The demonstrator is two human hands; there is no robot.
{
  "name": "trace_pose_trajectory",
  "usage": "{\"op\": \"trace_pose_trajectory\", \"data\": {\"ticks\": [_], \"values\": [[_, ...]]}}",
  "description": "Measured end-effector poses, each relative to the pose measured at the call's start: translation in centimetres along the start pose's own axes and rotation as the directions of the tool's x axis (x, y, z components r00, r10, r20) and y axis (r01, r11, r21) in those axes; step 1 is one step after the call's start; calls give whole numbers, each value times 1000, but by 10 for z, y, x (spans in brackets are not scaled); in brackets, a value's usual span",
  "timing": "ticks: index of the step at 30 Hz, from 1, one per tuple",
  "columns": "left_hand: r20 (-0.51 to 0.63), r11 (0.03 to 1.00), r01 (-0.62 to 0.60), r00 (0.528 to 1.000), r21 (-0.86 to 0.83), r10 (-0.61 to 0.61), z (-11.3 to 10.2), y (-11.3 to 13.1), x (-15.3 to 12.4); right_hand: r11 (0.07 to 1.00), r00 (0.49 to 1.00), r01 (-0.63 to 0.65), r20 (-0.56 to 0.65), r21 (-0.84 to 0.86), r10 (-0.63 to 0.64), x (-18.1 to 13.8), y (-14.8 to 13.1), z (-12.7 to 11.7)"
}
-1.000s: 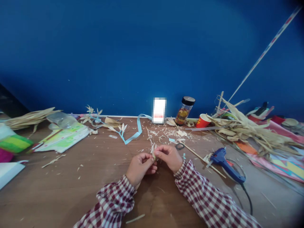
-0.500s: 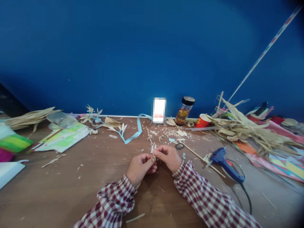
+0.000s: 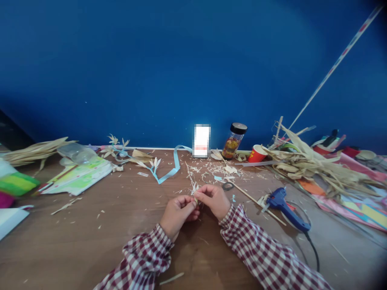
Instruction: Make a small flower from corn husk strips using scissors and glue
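Note:
Both hands meet over the middle of the wooden table. My left hand and my right hand each pinch the same small pale piece of dried corn husk, whose thin pointed tips stick up between the fingertips. Both hands are closed on it. The sleeves are red-and-white checked. Husk scraps lie scattered just beyond the hands.
A blue glue gun with a black cord lies to the right, beside a thin wooden stick and small scissors. A dried husk pile, red cup and jar stand at the back right. Light blue ribbon and coloured paper lie left.
The hands stay pinched on the husk piece with only slight finger movement. The view has shifted a little.

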State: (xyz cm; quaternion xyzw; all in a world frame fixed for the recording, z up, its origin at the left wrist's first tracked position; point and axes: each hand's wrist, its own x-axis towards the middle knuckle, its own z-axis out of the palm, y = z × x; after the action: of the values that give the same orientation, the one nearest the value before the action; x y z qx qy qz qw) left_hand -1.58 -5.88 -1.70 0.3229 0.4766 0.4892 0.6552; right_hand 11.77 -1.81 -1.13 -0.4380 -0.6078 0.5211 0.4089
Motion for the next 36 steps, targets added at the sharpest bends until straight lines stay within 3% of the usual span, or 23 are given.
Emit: {"op": "trace_pose_trajectory", "data": {"ticks": [14, 29, 33, 36], "values": [[-16, 1000, 10, 1000, 5, -10, -2, -1, 0, 1000, 1000, 7, -7, 7, -7, 0, 2, 0], [-67, 1000, 6, 998, 22, -5, 1, 2, -3, 987, 1000, -16, 19, 160, 13, -1, -1, 1], [-61, 1000, -10, 998, 19, 11, 0, 2, -2, 993, 1000, 11, 22, 116, -14, 1, -2, 0], [-73, 1000, -2, 997, -28, 0, -1, 3, -1, 999, 997, 44, -56, -15, -45, 2, -3, -5]]}}
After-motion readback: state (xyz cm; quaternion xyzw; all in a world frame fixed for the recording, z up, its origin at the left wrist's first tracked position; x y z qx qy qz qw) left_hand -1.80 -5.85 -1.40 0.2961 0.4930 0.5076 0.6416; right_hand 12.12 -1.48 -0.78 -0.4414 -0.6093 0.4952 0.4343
